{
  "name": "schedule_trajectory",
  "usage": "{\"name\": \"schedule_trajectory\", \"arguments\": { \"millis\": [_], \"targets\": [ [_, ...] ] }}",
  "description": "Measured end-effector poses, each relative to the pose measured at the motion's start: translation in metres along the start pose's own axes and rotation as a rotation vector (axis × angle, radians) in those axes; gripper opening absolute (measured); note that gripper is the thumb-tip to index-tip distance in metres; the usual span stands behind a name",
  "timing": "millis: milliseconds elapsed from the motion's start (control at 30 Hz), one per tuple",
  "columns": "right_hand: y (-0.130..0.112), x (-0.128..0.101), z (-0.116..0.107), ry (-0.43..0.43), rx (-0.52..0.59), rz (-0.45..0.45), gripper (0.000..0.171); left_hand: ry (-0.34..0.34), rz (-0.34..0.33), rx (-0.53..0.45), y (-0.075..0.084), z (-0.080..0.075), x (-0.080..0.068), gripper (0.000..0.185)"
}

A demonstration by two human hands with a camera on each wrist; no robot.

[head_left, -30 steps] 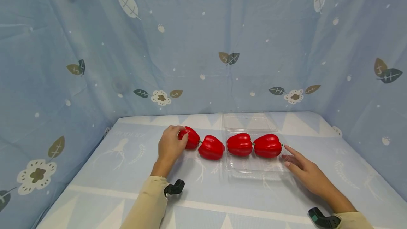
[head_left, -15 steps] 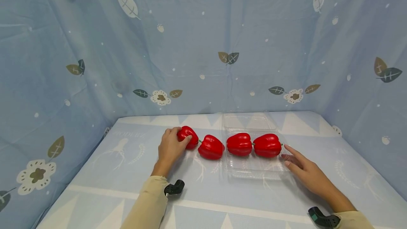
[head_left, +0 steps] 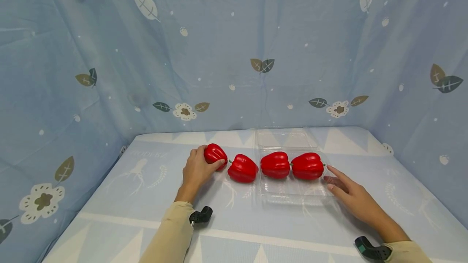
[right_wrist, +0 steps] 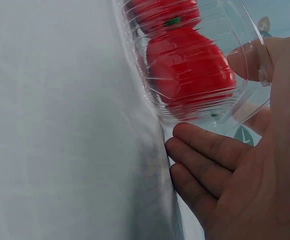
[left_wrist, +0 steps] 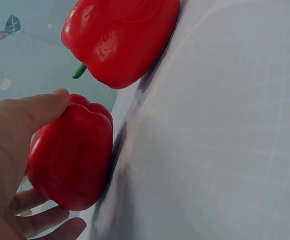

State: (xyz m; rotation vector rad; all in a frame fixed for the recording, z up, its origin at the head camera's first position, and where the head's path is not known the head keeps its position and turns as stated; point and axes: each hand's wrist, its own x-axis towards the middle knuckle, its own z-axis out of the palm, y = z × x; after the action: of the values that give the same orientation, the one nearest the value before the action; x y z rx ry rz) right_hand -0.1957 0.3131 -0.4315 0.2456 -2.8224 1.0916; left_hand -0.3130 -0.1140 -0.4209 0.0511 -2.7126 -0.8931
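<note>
My left hand [head_left: 197, 169] grips a red bell pepper [head_left: 215, 154] at the left end of the row. In the left wrist view its thumb lies along the pepper's upper side and its fingers reach underneath. A second red bell pepper [head_left: 243, 169], with a green stem [left_wrist: 79, 70], lies on the table just right of the held one. Two more bell peppers [head_left: 275, 165] lie end to end in a clear plastic box [head_left: 281, 196]. Straight-fingered, my right hand [head_left: 352, 196] touches the box's right end, its thumb and fingertips around the rim in the right wrist view.
The box's clear lid [head_left: 287, 138] stands folded back behind it, near the rear curtain [head_left: 230, 52]. Patterned cloth covers the table [head_left: 128, 202]. Black wrist devices are strapped at both sleeves.
The left hand's bell pepper has turned and shifted slightly left, a small gap opening from its neighbour. The left thumb lies further across it. The right hand and box stay put.
</note>
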Motion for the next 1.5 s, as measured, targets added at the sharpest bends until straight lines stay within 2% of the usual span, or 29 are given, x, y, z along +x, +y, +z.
{"name": "schedule_trajectory", "arguments": {
  "millis": [367, 767, 900, 1100, 1400, 1500],
  "targets": [
    [-0.002, 0.0, -0.001, -0.002, 0.011, 0.005, 0.063, -0.016, -0.005, 0.045, -0.001, 0.004, -0.001, 0.084],
    [0.002, 0.001, 0.0, 0.005, 0.005, 0.003, 0.063, -0.025, -0.03, -0.045, -0.004, 0.002, 0.001, 0.083],
    [0.005, 0.001, 0.001, 0.006, 0.002, 0.003, 0.064, -0.014, -0.033, -0.135, -0.005, -0.001, 0.002, 0.081],
    [0.005, 0.001, 0.001, -0.003, 0.001, -0.003, 0.064, -0.011, -0.072, -0.357, -0.002, -0.008, 0.003, 0.081],
    [0.005, 0.0, 0.002, -0.009, 0.006, 0.004, 0.063, -0.049, -0.057, -0.636, -0.001, -0.017, 0.004, 0.081],
    [0.006, 0.0, 0.002, -0.008, 0.008, 0.001, 0.063, -0.079, -0.05, -0.73, 0.001, -0.02, 0.002, 0.081]
  ]
}}
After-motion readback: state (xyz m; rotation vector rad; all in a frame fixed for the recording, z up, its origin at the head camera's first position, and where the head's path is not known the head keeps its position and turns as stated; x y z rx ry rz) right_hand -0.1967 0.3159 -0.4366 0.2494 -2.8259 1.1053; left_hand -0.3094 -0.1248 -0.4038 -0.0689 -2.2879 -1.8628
